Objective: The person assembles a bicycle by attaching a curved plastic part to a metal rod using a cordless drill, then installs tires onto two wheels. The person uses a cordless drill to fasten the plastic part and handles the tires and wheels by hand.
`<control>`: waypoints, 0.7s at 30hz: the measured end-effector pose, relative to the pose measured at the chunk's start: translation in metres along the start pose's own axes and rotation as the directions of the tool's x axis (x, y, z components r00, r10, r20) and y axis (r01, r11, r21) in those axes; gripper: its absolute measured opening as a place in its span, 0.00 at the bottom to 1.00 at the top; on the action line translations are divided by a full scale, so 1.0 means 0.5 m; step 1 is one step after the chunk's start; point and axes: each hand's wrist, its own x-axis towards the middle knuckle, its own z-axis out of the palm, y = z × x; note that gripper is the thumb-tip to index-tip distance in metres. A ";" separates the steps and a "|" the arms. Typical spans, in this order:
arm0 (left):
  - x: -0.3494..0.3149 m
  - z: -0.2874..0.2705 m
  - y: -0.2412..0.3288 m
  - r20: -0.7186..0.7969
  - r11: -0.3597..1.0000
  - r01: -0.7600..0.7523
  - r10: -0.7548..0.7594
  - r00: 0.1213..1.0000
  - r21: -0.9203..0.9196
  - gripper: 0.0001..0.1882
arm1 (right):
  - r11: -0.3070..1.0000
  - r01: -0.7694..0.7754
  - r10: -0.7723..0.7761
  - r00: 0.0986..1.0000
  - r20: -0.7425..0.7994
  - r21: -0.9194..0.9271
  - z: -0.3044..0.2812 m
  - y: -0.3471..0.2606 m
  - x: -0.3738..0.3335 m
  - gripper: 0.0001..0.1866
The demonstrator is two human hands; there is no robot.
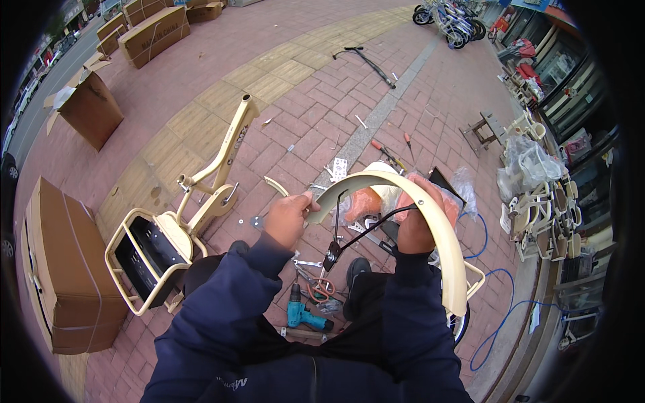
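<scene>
A curved cream bicycle mudguard (451, 258) arches in front of me above the paving. My left hand (285, 220) is closed, pinching its left end between thumb and fingers. My right hand (415, 232) is closed at the inner side of the arch, where a black stay meets the mudguard; its fingers are partly hidden. Thin black wire stays (366, 233) hang inside the curve and come together at a small black bracket (332, 254). To the left stands a cream bike frame (216, 168) with a rear rack (127, 305).
Between my feet lie a teal cordless drill (304, 314), pliers and spanners. Plastic-wrapped parts (363, 205) and screwdrivers (407, 140) lie beyond the mudguard. Cardboard boxes (87, 269) stand left. A blue hose (497, 322) and piled cream parts (545, 215) are right, a floor pump (369, 66) ahead.
</scene>
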 end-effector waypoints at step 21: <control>-0.013 0.041 0.047 0.228 0.625 0.176 0.004 0.974 -0.761 0.27 | 0.096 -0.530 0.423 0.788 0.447 0.843 -0.024 0.052 -0.017 0.19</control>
